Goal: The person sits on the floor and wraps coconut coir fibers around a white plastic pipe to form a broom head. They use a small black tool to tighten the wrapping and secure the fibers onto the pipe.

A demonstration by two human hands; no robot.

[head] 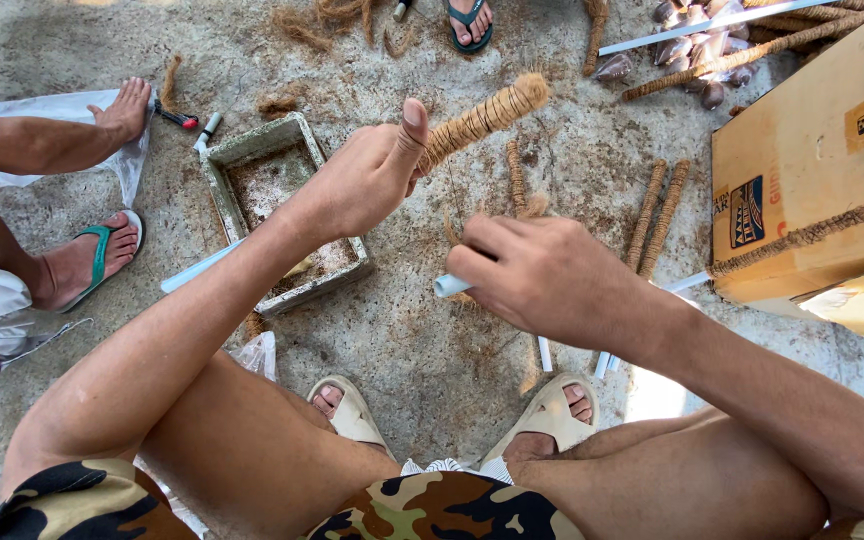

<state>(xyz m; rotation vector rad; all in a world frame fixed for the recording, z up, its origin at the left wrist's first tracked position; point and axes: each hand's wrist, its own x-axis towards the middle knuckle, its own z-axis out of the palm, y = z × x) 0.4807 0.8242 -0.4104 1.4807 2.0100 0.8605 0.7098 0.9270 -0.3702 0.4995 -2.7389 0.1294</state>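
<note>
Concrete floor [432, 350] littered with coir under both hands.

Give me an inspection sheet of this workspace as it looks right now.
Surface: rough concrete floor, strewn with brown fibre.
Job's things: rope-wrapped stick, white tube at its lower end.
Clutter: grey tray, wrapped sticks, cardboard box.
Grippers: left hand grips the wrapped stick; right hand holds the tube.
Cables: nothing seen.
Surroundings: another person's hand and sandalled foot at left.
</note>
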